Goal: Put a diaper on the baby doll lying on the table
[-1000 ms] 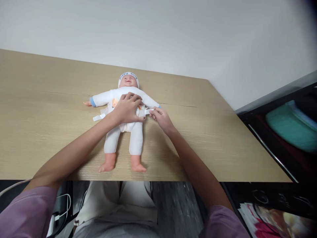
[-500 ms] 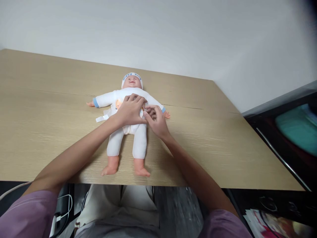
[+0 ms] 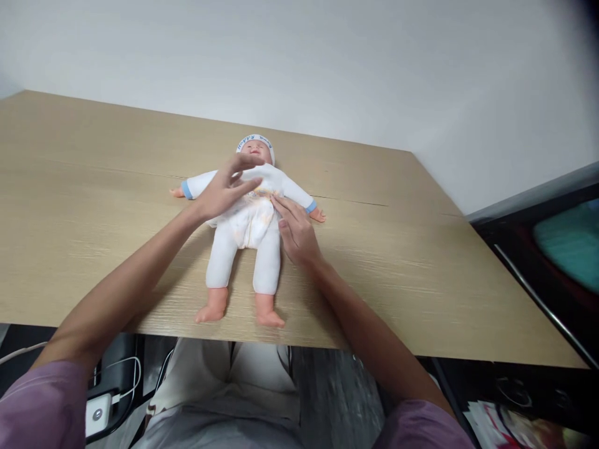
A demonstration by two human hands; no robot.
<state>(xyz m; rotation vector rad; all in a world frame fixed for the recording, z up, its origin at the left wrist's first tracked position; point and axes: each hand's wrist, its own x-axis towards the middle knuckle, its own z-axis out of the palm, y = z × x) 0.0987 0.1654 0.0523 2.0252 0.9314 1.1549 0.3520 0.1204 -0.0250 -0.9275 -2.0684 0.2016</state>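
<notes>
A baby doll [image 3: 268,268] in a white suit with blue cuffs and a lettered white headband lies on its back, feet toward me. Around its hips is a white diaper [image 3: 253,226] with faint orange print. My left hand [image 3: 229,187] hovers over the doll's chest and the diaper's left side, thumb and fingers apart, nothing between them. Flat at the diaper's right edge lies my right hand [image 3: 298,231], fingers stretched out and their tips touching the waist area. The diaper's left side is partly hidden behind my left hand and wrist.
The doll rests on a pale wooden table [image 3: 374,268] that meets a white wall [image 3: 299,68] at the back. At the right stands a dark screen-like object [image 3: 552,262]. Below the front edge are a white charger [image 3: 98,415] with a cable and some printed papers [image 3: 500,427].
My left hand has lifted off the diaper and moved left and up, its fingers spreading. My right hand has gone from a pinch at the diaper's side to lying flat there.
</notes>
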